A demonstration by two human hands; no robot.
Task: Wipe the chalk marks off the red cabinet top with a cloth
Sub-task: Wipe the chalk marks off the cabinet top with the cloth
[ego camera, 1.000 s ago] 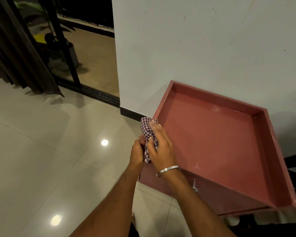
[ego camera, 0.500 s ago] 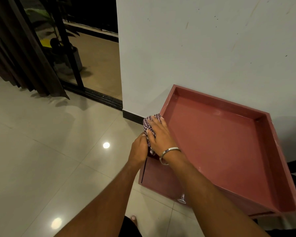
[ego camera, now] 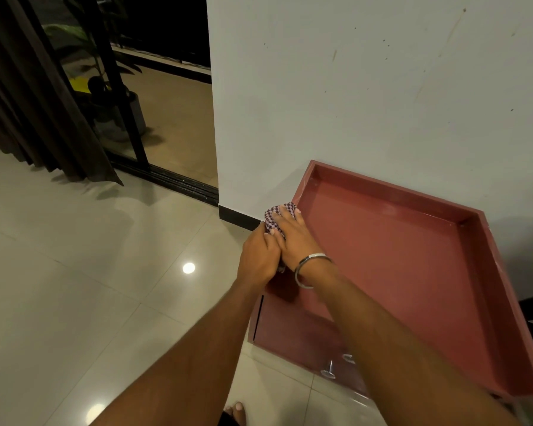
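A checked cloth [ego camera: 279, 215] is pressed flat onto the left rim of the red cabinet top [ego camera: 391, 256] by the right hand [ego camera: 293, 238], fingers extended. The left hand [ego camera: 259, 256] is curled beside it, seemingly steadying the rim.

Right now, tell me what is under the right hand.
Under the right hand lies the checked cloth, pressed onto the red cabinet's left rim. Any chalk marks beneath the cloth are covered and cannot be seen.
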